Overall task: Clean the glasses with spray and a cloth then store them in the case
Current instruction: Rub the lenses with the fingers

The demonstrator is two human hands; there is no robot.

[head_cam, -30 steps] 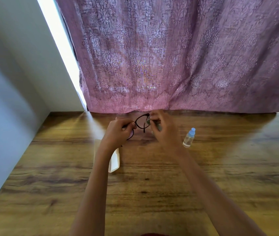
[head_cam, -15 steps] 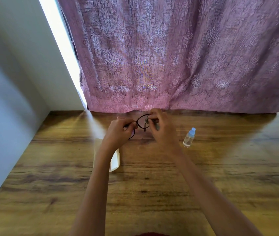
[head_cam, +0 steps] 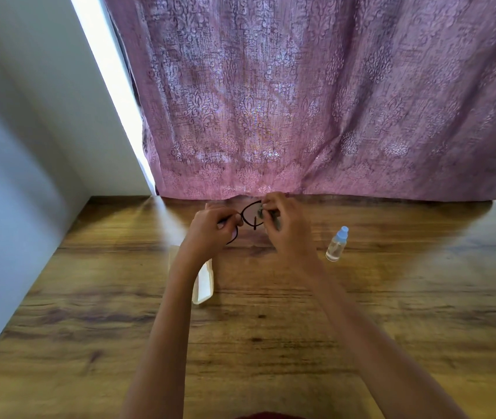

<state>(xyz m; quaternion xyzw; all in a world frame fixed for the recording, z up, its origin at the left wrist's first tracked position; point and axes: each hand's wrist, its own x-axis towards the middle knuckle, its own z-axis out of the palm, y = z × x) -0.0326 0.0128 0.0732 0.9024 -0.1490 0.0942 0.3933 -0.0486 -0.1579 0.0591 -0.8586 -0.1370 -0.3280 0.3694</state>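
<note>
Glasses [head_cam: 251, 214] held crosswise between left hand [head_cam: 210, 229], right hand [head_cam: 286, 228].

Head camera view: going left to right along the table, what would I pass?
Wall → white case → left hand → glasses → right hand → spray bottle.

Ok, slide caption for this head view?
Both hands rub the glasses with a cloth; spray bottle stands right, case lies left.
</note>
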